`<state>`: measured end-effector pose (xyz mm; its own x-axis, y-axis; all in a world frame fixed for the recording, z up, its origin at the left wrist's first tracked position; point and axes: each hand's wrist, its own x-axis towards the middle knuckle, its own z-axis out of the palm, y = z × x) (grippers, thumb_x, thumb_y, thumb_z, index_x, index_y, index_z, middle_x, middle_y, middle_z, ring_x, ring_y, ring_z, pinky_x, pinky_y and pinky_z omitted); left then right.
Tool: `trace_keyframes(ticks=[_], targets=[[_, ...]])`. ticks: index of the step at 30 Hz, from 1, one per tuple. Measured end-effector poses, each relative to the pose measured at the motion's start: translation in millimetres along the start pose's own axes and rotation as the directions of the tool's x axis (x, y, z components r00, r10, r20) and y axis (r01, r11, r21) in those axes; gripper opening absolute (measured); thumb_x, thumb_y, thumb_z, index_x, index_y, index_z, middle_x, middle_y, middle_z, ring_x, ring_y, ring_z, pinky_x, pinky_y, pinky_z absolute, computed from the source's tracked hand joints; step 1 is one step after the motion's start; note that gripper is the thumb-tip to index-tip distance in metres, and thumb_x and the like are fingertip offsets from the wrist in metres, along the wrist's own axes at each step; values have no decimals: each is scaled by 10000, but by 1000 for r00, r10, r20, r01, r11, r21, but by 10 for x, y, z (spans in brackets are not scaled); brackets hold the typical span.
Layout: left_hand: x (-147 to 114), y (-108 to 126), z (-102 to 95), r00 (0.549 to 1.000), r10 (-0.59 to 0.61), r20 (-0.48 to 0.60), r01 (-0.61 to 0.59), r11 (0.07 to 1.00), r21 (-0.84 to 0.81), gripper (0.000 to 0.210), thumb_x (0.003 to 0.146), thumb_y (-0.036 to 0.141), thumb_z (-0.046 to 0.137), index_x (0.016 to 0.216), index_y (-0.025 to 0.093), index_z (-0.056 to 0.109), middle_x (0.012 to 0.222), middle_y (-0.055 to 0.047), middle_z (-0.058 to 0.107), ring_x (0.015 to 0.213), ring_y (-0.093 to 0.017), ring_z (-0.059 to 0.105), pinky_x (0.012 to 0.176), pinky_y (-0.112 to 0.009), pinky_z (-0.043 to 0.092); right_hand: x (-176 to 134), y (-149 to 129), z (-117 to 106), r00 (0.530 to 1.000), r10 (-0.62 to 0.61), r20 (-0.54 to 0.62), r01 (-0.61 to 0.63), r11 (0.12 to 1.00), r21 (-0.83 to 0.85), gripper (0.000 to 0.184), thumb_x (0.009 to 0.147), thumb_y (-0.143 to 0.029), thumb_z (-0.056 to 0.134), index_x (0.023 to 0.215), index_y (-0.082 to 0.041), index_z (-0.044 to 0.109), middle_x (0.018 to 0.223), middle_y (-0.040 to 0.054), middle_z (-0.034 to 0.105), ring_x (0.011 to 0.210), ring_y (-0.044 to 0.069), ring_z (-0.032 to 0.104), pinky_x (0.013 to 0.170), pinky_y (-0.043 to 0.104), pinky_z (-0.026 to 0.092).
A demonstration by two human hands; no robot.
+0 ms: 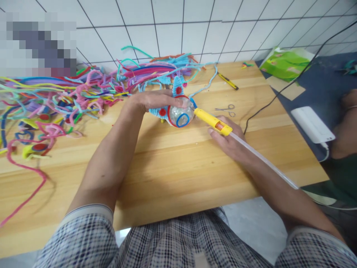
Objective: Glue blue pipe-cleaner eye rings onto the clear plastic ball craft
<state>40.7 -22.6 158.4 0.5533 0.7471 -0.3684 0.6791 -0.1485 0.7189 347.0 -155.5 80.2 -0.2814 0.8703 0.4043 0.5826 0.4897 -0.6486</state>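
Observation:
My left hand is closed on a craft piece of light blue pipe cleaners with red round spots. The piece has a clear rounded dome edged in red, with a blue ring on its front. Gripped in my right hand is a yellow hot glue gun, a long clear glue stick running out of its back end. The gun's nozzle meets the dome's right side, near a short dark blue piece. My left palm and some fingers are hidden behind the piece.
Many coloured pipe cleaners are heaped along the left and back of the wooden table. Small scissors and a yellow utility knife lie at right. Beyond a black cable are a white power bank and another person's arm.

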Motion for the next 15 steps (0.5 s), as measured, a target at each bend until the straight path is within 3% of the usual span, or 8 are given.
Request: trace_keyframes(ticks=[15], targets=[[3,-7,-8,1000,11,-4,-11,1000,4,695,845,814,759,1212,237,882,1120,-68,855,1166,-340,725,977,-364,521,-18,6,-19,999,35,41,-36,999,37,39,1093,-310,708,1117,-336,722,1052,56,813,969,289,785,905,489,683]])
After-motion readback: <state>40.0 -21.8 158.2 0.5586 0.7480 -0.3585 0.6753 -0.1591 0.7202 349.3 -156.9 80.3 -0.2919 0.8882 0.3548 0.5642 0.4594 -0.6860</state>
